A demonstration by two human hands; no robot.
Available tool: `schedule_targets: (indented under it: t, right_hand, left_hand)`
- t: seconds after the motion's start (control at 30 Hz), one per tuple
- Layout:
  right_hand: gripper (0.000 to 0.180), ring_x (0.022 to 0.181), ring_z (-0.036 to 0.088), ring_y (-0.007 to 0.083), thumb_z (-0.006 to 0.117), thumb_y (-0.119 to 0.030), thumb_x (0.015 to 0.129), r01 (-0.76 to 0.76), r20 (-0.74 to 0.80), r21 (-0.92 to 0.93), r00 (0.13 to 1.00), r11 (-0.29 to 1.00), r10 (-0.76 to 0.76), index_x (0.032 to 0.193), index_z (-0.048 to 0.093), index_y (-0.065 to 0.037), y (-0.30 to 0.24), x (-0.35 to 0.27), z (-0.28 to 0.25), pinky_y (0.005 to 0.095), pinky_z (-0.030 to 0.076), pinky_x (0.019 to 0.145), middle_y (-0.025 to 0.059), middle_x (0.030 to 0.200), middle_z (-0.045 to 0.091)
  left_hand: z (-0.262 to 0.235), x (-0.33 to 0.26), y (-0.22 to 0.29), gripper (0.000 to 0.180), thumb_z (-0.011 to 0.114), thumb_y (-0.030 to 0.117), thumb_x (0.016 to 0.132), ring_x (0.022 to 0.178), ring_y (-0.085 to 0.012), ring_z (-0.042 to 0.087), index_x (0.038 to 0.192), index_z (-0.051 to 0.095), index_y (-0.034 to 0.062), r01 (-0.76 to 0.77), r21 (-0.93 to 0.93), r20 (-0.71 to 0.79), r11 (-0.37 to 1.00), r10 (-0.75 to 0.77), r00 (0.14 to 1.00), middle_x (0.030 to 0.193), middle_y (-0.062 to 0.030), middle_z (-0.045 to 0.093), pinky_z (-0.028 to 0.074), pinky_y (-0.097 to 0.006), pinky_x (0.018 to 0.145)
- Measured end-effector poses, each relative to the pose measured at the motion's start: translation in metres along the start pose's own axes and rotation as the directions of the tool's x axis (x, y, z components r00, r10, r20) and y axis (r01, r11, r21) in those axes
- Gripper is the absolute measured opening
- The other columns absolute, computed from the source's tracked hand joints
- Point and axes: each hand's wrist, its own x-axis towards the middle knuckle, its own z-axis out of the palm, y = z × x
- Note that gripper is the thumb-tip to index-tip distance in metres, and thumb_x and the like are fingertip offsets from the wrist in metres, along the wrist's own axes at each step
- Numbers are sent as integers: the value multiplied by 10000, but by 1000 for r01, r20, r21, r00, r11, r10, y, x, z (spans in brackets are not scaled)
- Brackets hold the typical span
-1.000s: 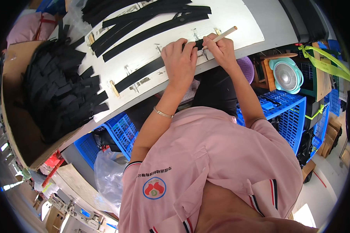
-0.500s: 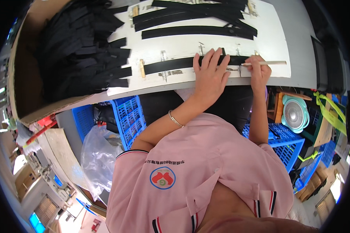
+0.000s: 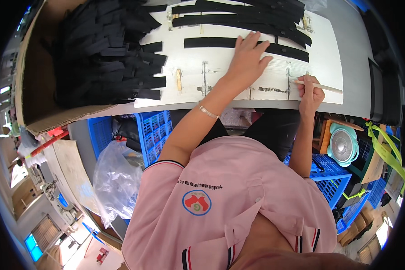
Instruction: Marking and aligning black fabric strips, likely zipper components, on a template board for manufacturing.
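My left hand [image 3: 249,60] lies with fingers outstretched over a black fabric strip [image 3: 207,42], its fingertips covering the strip's middle. The strip runs left to right across a white board [image 3: 229,87], just nearer to me than the other strips. At the board's right side, my right hand [image 3: 311,95] pinches a slim whitish pencil [image 3: 327,87]. Its tip points left, and its back end reaches toward the board's right edge. Bare board with dark smudges and lines shows below the left hand and left of the pencil.
Overlapping black strips [image 3: 243,20] lie on the far part of the board. A cardboard box [image 3: 36,101] packed with black strips [image 3: 103,58] stands at the left. Blue crates [image 3: 330,173] sit below the table on both sides, with a turquoise fan [image 3: 344,143] at the right.
My left hand has moved away from me, toward the far strips. The strip that lay across the near board is gone from there. My right hand still holds the pencil, its tip off the strip.
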Motion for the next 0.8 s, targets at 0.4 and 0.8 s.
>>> schedule_targets:
  t: [0.4, 0.8]
  right_hand:
    - [241, 634, 500, 27, 640, -166, 1026, 3, 32, 6, 999, 1000, -4, 916, 744, 22, -1, 1, 6, 198, 382, 563, -5, 737, 650]
    - [206, 667, 539, 45, 626, -165, 1034, 17, 43, 72, 999, 997, -20, 1073, 745, -2, -10, 0, 8, 208, 434, 604, 15, 780, 692]
  left_hand:
    - [-195, -106, -92, 285, 651, 145, 931, 1384, -309, 508, 1200, 735, 110, 359, 589, -309, 724, -210, 928, 1372, -106, 640, 213, -578, 1215]
    - [-114, -68, -23, 115, 667, 102, 965, 909, -322, 672, 1029, 732, 31, 120, 199, -98, 973, -102, 990, 959, -150, 701, 522, -387, 821]
